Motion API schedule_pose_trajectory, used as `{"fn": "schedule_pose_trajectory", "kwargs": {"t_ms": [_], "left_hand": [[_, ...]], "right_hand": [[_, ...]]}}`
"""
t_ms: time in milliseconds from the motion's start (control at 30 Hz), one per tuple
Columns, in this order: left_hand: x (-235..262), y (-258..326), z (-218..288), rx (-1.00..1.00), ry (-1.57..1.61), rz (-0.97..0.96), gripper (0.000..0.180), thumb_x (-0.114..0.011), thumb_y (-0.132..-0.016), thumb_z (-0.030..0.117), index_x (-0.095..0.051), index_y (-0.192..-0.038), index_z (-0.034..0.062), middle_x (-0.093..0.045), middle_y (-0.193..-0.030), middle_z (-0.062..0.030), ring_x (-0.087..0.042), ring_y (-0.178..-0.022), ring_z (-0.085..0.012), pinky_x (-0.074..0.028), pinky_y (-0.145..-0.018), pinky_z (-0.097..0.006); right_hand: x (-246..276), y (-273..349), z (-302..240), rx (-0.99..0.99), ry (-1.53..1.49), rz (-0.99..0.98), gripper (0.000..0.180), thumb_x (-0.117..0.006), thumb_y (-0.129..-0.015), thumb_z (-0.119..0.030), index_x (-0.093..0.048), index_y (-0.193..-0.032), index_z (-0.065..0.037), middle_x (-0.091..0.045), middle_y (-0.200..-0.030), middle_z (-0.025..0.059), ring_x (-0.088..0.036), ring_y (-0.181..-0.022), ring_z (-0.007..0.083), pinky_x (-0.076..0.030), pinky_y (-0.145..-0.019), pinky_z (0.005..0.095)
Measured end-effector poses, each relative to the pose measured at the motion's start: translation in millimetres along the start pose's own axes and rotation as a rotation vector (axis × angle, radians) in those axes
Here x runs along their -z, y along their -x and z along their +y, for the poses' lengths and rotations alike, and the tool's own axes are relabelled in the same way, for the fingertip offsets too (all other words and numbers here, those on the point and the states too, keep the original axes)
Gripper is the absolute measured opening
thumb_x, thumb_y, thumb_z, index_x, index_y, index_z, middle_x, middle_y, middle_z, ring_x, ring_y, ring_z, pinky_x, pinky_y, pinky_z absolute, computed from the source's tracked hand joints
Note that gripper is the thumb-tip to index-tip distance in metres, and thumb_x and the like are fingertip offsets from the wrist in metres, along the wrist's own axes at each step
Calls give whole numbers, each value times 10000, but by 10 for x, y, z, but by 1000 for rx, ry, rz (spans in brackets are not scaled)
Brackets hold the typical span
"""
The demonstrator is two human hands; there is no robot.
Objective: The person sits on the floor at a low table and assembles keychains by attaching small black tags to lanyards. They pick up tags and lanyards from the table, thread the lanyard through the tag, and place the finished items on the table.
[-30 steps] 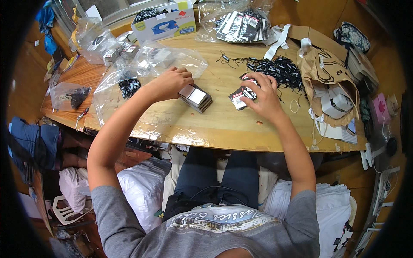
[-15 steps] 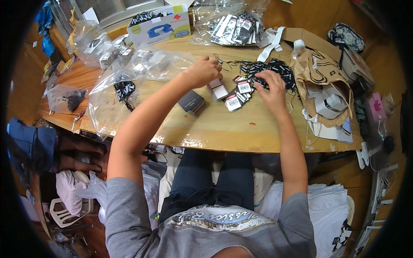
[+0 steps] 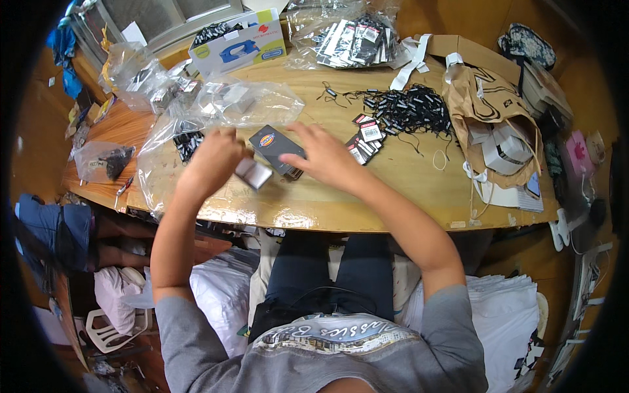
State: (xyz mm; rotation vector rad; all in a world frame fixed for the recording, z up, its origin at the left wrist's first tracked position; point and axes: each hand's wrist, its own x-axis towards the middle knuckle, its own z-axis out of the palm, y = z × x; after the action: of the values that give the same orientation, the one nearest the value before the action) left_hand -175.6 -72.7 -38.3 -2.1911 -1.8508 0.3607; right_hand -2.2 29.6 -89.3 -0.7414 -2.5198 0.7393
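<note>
Table, yellow-brown wood with a glossy surface (image 3: 406, 190), carrying all items below.

Bag, clear plastic, crumpled (image 3: 157, 157): on the table's left half, spreading up toward the middle.

Bag, brown kraft paper, dark-printed, open-mouthed (image 3: 472, 111): at the right, lying with white folded pieces inside.

Bag, clear plastic, filled with black-and-white tags (image 3: 357, 42): at the far edge.

Carton, white and yellow cardboard with a picture of a blue iron (image 3: 238, 51): at the far left of that bag, black-and-white pieces showing at its top.

Heap, tangled black cords with small pale-marked pieces (image 3: 409, 111): right of centre, near the paper bag.

Left hand (image 3: 219, 154): left of centre, fingers bent and closed, pinching the near-white piece listed last; the fingertips are partly hidden.

Right hand (image 3: 321, 154): thumb and fingers spread, at the right side of the dark stack, the thumb over its top face; how firmly it presses cannot be told.

Stack, dark grey rectangular card tags with an orange-and-blue emblem on top (image 3: 270, 145): on the table between the two hands, lying aslant.

Tags, black card with white-and-red labels, overlapping (image 3: 368, 134): just beyond the right hand, beside the heap.

Piece, small, near-white, rectangular (image 3: 255, 174): at the left hand's fingertips, just beside the stack's near left edge.
</note>
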Motion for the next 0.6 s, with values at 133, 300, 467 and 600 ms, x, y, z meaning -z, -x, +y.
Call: {"fn": "schedule_pose_trajectory", "kwargs": {"t_ms": [133, 300, 467, 600], "left_hand": [[-491, 14, 41, -101, 55, 17, 277, -534, -629, 29, -596, -886, 114, -580, -888, -29, -499, -883, -202, -399, -773, -300], [-576, -286, 44, -252, 172, 165, 244, -483, -667, 39, -585, -887, 67, -568, -958, -53, -501, -870, -225, -410, -799, -307], [-396, -550, 350, -349, 90, 55, 268, -491, -688, 65, -573, -942, 80, -484, -1120, -34, -410, -1072, -218, -404, -832, -295], [-385, -375, 399, -321, 105, 211, 400, -498, -687, 30, -505, -1079, 103, -468, -1137, -66, -420, -1066, -235, -386, -857, -312]], "right_hand": [[-438, -349, -23, -3, 34, -73, 506, -518, -774, -353, -334, -1186, -123, -460, -1055, 207, -443, -1005, 352, -379, -827, 412], [-376, -145, -36, -224, 46, -56, 479, -488, -799, -307, -313, -1203, -120, -406, -1089, 215, -430, -1010, 354, -392, -809, 414], [-62, 152, 235, -232, 91, 86, 414, -473, -811, -262, -371, -1161, -66, -465, -990, 203, -476, -917, 343, -397, -781, 394], [408, 339, 609, -127, 113, 371, 325, -505, -800, -220, -484, -1062, -29, -471, -1053, 175, -440, -974, 320, -353, -848, 364]]}}
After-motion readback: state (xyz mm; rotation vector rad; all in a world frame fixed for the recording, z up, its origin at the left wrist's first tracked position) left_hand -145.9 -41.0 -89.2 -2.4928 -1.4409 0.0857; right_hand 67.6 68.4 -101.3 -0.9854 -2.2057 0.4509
